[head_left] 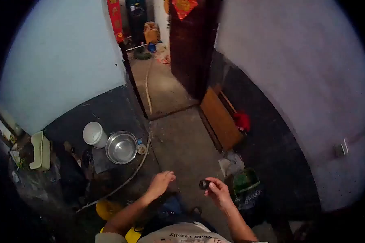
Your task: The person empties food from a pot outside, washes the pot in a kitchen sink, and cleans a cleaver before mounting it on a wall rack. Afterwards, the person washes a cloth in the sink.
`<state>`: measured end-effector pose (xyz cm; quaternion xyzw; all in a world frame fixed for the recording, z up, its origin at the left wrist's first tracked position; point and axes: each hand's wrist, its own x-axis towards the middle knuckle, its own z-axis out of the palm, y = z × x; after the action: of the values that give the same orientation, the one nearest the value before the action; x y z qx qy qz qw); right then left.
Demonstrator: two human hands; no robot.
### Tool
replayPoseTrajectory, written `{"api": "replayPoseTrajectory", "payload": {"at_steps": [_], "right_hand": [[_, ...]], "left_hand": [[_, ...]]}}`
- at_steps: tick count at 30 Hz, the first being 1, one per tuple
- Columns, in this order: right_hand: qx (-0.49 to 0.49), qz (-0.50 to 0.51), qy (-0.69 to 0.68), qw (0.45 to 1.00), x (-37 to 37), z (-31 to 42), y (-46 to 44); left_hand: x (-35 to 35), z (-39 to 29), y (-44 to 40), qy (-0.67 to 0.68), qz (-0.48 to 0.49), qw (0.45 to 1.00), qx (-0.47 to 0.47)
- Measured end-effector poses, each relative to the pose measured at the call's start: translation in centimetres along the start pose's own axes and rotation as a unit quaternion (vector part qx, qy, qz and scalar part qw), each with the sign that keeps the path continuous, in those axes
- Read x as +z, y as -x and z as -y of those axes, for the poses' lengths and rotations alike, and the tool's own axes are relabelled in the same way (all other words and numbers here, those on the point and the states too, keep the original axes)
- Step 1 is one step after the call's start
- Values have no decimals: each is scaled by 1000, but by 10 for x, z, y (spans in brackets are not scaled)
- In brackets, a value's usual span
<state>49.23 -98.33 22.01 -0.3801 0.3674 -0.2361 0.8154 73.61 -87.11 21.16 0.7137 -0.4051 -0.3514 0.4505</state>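
My right hand (220, 193) is closed round a short dark cylinder (204, 184). Its near end looks round with a ring, but I cannot make out its exact kind. To the left, at about the same height, my left hand (161, 184) hovers over the floor with nothing visible in it. Its fingers point to the right and are loosely bent, with a small gap between them. The two hands are apart, in front of my light printed shirt (186, 236).
A steel basin (121, 147) and a white bucket (94, 134) stand at left, beside a hose (130, 177) along the floor. Ahead is a doorway with a dark open door (191, 52). At right are a wooden board (221, 121) and a green bin (246, 181).
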Motion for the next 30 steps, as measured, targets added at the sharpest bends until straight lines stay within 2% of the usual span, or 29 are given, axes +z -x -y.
{"api": "replayPoseTrajectory", "payload": {"at_steps": [1,3,4,7,8,9,11,12,13,15,16,19,21,23,25,27,28,29,30], "right_hand": [[3,36,14,999,13,10,-30],[-6,102,103,989,36,33,-92],[-8,130,144,981,49,40,-118],[-46,197,180,963,101,65,-202],[-38,216,213,952,118,76,-228],[-44,226,245,942,136,91,-249],[-63,251,305,916,170,124,-288],[-77,262,316,909,175,132,-313],[-78,253,315,911,183,143,-333],[-82,232,306,920,191,169,-373],[-74,237,288,925,191,180,-396],[-58,184,335,922,201,246,-464],[-104,112,266,952,189,288,-520],[-185,89,265,942,184,350,-570],[-230,126,203,944,198,416,-611],[-305,217,142,916,198,474,-645],[-461,146,265,834,216,495,-655],[-592,65,378,709,243,520,-654],[-692,-14,474,545,273,546,-654]], "left_hand": [[-22,5,-7,16,-32,998,-43],[-59,40,-30,4,-43,999,2],[-74,24,-41,10,-67,998,10],[-101,15,-110,123,-50,991,31],[-110,5,-136,113,-28,992,47],[-121,-6,-162,83,14,996,24],[-136,-42,-213,173,67,981,59],[-142,-44,-241,82,72,993,51],[-147,-47,-267,146,85,984,50],[-170,-72,-316,5,69,994,80],[-176,-68,-344,31,96,993,69],[-184,-68,-431,144,84,980,110],[-195,-73,-488,150,76,983,70],[-208,-91,-539,124,46,991,32],[-219,-73,-603,164,15,986,33],[-237,-63,-650,172,-7,985,-10],[-248,-74,-669,194,-49,979,-24],[-263,-85,-683,176,-62,982,-42],[-276,-95,-699,166,-78,981,-60]]}}
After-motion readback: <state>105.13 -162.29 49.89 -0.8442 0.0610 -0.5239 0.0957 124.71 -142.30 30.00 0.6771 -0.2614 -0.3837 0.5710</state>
